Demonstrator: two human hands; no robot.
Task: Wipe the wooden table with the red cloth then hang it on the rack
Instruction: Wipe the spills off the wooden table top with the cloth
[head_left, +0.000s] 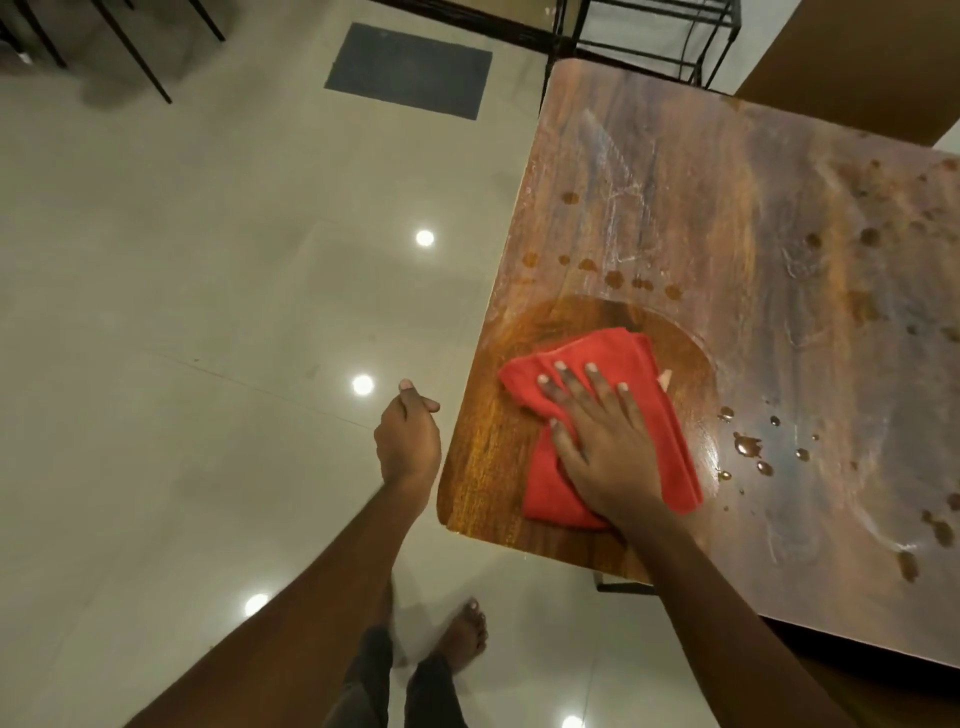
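So we've got the right hand (605, 447) flat on the red cloth (602, 421), fingers spread wide and palm pressing down, so that grip isn't pinching anything, just pushing the cloth against the wooden desk (727, 234). The cloth is bunched and folded over itself, sitting near the desk's near left corner, a little in from both edges. Around the cloth there's a darker, glossy patch of wood with a curved edge arcing just past the cloth's far side, and beyond that arc the surface looks hazy and streaked. Loads of droplets (748, 444) are scattered just to the right of the cloth, and a row of brownish spots (613, 278) sits just beyond the arc, with more of them out toward the right edge. Our left hand (408, 431) hangs off the desk, just beside its left edge and not touching it, fingers loosely curled in with nothing in them. Below, a bare foot (465, 636) stands on the shiny pale tiled floor (208, 312), which is reflecting a few round ceiling lights. Up top there's a black metal rack (649, 36) just past the desk's far edge and a dark mat (410, 70) on the floor to its left.
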